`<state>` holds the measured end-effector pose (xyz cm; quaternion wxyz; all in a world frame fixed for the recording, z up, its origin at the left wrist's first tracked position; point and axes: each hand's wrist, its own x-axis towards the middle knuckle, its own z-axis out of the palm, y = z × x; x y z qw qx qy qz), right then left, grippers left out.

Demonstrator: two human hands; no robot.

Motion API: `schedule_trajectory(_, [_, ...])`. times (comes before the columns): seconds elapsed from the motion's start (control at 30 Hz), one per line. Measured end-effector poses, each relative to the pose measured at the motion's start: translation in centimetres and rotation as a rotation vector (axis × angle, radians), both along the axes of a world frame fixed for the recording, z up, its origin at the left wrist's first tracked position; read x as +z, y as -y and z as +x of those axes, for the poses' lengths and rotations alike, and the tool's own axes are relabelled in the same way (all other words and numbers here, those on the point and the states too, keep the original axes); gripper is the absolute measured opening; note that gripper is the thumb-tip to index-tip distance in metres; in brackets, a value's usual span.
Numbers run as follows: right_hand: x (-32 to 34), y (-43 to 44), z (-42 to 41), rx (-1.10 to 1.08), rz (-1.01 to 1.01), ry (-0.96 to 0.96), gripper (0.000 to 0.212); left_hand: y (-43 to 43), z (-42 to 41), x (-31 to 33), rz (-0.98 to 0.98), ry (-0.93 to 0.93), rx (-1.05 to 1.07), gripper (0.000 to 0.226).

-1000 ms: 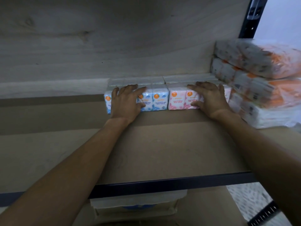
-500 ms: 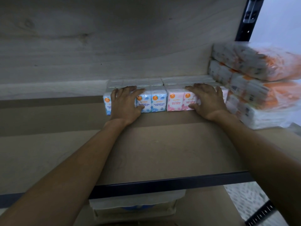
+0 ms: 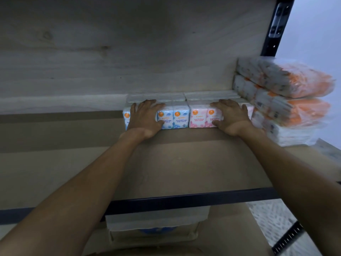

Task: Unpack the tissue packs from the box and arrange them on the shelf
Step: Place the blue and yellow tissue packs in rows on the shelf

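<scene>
Both hands [image 3: 145,117] [image 3: 231,118] flat on tissue packs [image 3: 181,117], shelf [image 3: 175,163] front bare

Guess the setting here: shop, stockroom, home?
Likely a shop or stockroom shelf: board shelving on a slotted metal upright, retail mini tissue packs faced in a row, bulk wrapped packs stacked beside.

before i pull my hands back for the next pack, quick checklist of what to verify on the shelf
1. Blue tissue packs upright, labels facing out: ok.
2. Pink tissue packs flush beside the blue ones, no visible gap: ok.
3. Left hand and right hand lie flat on the row, gripping nothing: ok.
4. Row against the back panel: cannot tell, another row sits behind.
5. Orange stack at right is stable: cannot tell, blurred.
6. Free shelf left of the row: ok.
</scene>
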<state>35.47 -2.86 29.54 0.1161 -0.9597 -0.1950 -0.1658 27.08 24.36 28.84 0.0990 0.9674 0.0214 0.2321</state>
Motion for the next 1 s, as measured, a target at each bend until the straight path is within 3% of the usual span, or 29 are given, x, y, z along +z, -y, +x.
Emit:
schedule_trajectory(0.2, [-0.2, -0.3, -3.2, 0.060, 0.095, -0.044, 0.063, 0.0, -3.1, 0.3, -0.050, -0.038, -0.052, 0.055])
schedule_trajectory(0.5, [-1.5, -3.0, -13.8, 0.143, 0.070, -0.140, 0.047, 0.4, -13.0, -0.5, -0.060, -0.069, -0.060, 0.052])
schedule_trajectory(0.7, [-4.6, -4.9, -22.1, 0.269, 0.239, -0.125, 0.034, 0.9, -21.0, -3.0, -0.156, -0.024, -0.114, 0.049])
schedule_trajectory(0.87, [-7.1, -5.8, -29.0, 0.308, 0.235, 0.018, 0.038, 1.6, -27.6, -5.6, -0.180, 0.031, -0.152, 0.046])
schedule_trajectory(1.0, [-10.6, -6.8, -34.6, 0.344, 0.294, -0.048, 0.042, 1.7, -32.8, -9.6, -0.219, 0.085, -0.152, 0.042])
